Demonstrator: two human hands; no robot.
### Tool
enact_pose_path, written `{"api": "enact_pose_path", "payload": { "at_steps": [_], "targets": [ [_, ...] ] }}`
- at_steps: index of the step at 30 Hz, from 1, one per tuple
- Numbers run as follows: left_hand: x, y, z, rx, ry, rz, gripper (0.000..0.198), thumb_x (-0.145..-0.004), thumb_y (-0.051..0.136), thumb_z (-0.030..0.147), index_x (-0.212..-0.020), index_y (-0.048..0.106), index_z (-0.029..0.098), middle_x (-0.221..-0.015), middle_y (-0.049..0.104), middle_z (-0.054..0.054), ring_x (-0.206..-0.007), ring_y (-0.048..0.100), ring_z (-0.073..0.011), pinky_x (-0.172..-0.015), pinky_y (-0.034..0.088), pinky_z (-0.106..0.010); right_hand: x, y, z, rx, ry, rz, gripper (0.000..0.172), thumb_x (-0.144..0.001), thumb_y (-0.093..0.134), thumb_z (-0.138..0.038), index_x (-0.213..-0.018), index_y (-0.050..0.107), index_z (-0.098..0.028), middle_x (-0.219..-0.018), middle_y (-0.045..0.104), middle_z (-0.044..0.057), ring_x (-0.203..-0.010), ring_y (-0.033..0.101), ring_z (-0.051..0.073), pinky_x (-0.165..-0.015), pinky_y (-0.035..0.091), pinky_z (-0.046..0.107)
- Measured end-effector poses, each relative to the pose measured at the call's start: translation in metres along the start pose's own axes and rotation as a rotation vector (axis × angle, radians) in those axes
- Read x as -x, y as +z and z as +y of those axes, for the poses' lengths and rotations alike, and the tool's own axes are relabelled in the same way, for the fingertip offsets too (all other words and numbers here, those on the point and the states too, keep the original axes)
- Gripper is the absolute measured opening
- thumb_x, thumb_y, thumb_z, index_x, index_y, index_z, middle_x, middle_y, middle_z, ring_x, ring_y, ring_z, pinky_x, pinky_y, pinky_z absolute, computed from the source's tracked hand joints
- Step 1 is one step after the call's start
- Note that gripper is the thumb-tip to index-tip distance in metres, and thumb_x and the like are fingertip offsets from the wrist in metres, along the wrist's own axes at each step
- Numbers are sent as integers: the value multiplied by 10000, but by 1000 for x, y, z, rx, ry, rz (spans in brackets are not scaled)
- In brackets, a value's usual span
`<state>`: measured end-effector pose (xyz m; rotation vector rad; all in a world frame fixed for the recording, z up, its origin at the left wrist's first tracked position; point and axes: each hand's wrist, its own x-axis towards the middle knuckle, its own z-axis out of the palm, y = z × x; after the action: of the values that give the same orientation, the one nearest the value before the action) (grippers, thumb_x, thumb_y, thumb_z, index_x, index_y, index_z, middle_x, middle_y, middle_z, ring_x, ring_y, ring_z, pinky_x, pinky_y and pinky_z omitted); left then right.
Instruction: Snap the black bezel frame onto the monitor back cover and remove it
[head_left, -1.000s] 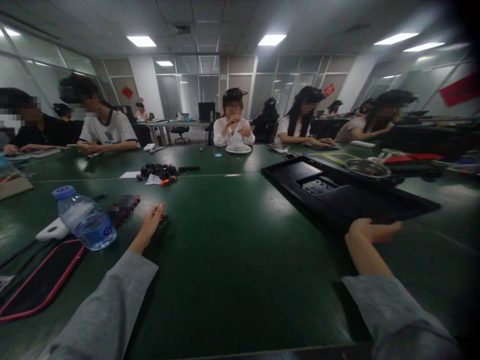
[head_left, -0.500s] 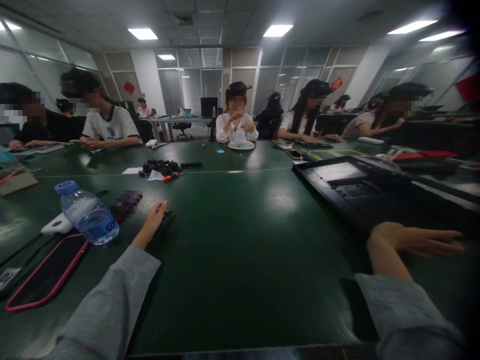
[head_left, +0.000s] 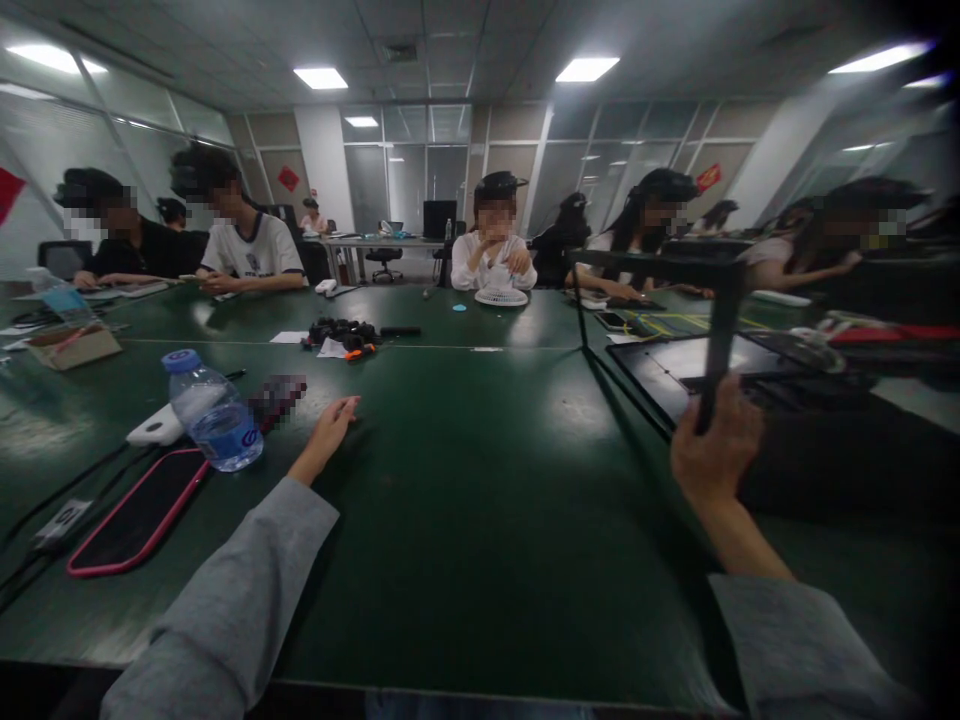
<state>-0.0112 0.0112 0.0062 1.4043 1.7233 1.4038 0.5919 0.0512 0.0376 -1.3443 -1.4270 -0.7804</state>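
Frame (head_left: 720,340): thin black rectangle, tilted up, long axis slanting away leftward.
Right hand (head_left: 716,448): you clamp its near bar.
Left hand (head_left: 330,430): apart, loose, glossy table (head_left: 465,530).

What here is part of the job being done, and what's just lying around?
Seemingly in the job:
- black frame, gripped by the right hand
- black panel, just beyond that hand

Apparently just lying about:
- water bottle
- pink-edged phone
- cardboard box
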Motion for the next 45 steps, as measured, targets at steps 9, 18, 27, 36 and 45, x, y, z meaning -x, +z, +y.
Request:
{"api": "enact_pose_path", "payload": {
  "at_steps": [9,18,27,36,45],
  "targets": [
    [5,10,3,-44,191,83,714,-856,659,578,-1443,531,192,-1315,634,-167,-1032,655,-253,-861,542,-423,5,4,-46,-263,91,-6,704,-1040,323,-362,-1643,13,-173,-1002,636,81,-721,644,195,-841,560,472],
    [27,30,23,-99,239,87,578,-1023,400,584,-1396,535,164,-940,734,-81,-914,701,-227,-921,526,-420,15,22,-52,-468,467,-275,596,-999,371,-463,-1500,291,-149,-923,626,86,-647,614,206,-663,565,398],
    [23,23,22,-164,230,25,559,-1010,412,578,-1372,521,166,-870,734,-62,-817,711,-231,-812,535,-395,34,48,-30,-394,508,-531,550,-856,488,-346,-1372,454,-159,-986,660,143,-903,682,324,-915,533,535],
    [19,24,14,-100,251,-9,482,-1003,443,531,-1320,513,175,-893,731,-62,-814,709,-223,-841,536,-406,36,44,-29,-390,531,-589,552,-884,486,-359,-1399,445,-164,-986,687,144,-890,699,328,-902,535,514],
    [24,24,24,-117,256,8,442,-1008,427,525,-1274,532,188,-875,718,-46,-787,699,-212,-814,534,-387,35,40,-32,-398,545,-545,474,-880,511,-337,-1333,490,-198,-991,715,133,-924,710,325,-921,524,526]
  ]
}}
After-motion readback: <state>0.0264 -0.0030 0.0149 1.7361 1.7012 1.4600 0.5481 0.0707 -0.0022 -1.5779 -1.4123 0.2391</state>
